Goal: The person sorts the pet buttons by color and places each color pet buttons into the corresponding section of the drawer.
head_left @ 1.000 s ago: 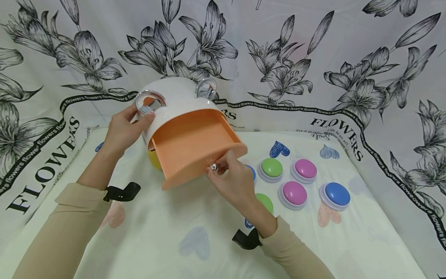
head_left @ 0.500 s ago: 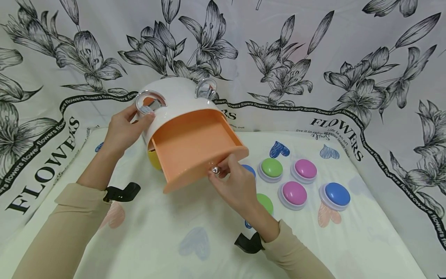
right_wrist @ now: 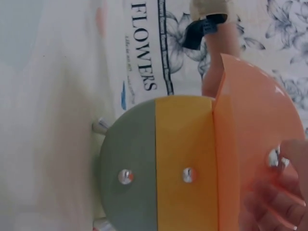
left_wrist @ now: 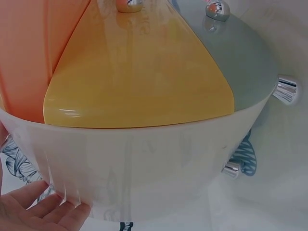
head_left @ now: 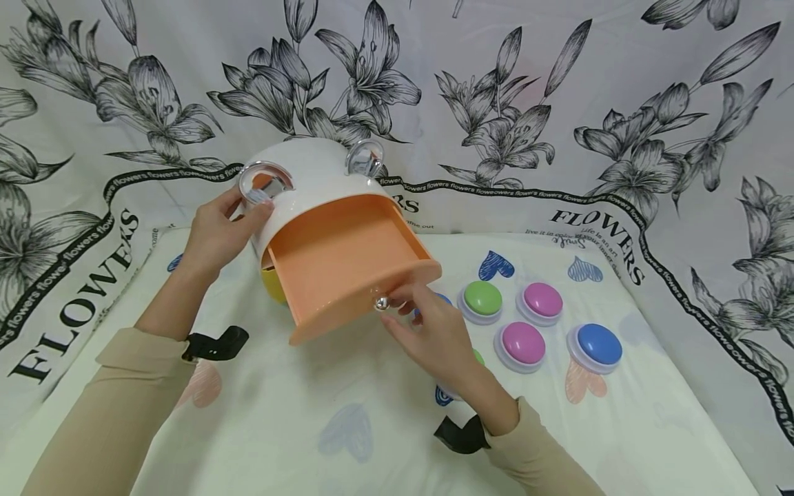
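A small rounded drawer cabinet (head_left: 313, 165) has a white shell with two silver rings on top. Its orange drawer (head_left: 344, 265) is pulled out at the top, and the inside shows bare. Below it, the yellow drawer (left_wrist: 139, 72) and grey-green drawer (left_wrist: 236, 62) sit closed, each with a silver knob. My left hand (head_left: 217, 238) grips the shell's left side, thumb by the silver ring, fingertips against the shell in the left wrist view. My right hand (head_left: 434, 334) is at the orange drawer's silver knob (head_left: 381, 303), index fingertip beside it and thumb spread away below.
Several dome buttons on white bases lie to the right: a green button (head_left: 482, 298), a pink button (head_left: 524, 343) and a blue button (head_left: 599, 344) among them. Others are partly hidden behind my right hand. A flower-printed cloth (head_left: 496, 89) hangs behind the table.
The orange drawer has come slightly further out toward me. My right thumb and fingers have spread off the knob and the hand has shifted right. My left hand stays put.
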Motion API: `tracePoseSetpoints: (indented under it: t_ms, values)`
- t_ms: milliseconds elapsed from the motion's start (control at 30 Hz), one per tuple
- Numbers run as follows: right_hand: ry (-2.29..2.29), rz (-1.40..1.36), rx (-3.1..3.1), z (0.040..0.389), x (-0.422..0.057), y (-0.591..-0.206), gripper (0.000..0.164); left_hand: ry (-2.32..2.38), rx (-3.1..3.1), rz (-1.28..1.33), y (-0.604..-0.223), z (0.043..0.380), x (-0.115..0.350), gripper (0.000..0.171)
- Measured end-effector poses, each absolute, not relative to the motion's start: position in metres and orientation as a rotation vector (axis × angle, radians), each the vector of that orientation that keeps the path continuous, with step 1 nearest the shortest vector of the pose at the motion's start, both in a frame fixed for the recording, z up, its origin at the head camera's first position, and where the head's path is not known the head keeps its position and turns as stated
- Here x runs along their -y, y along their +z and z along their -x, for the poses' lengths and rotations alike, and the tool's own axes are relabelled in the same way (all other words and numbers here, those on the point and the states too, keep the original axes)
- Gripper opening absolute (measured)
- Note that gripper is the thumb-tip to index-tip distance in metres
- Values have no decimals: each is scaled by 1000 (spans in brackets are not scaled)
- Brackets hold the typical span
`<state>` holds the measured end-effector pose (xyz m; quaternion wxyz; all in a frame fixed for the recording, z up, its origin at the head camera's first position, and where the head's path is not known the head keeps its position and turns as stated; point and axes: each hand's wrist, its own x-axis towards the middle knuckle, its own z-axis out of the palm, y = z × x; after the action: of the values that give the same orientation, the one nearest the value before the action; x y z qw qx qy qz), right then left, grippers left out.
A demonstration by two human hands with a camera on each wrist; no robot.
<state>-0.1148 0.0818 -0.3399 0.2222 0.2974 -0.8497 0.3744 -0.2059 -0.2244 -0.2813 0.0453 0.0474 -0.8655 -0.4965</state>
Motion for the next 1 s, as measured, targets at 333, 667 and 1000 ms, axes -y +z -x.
tracePoseSetpoints:
  t_ms: [333, 667, 1000]
  values:
    - [1178, -883, 2442, 115, -122, -362, 45, -1515, 2641, -146, -280, 205, 224, 73]
    - [1344, -794, 2600, 118, -160, -388, 64, -1503, 2643, -150, -281, 204, 224, 74]
    - [1258, -772, 2833, 115, -193, -416, 70, -1503, 2641, -141, -282, 205, 225, 75]
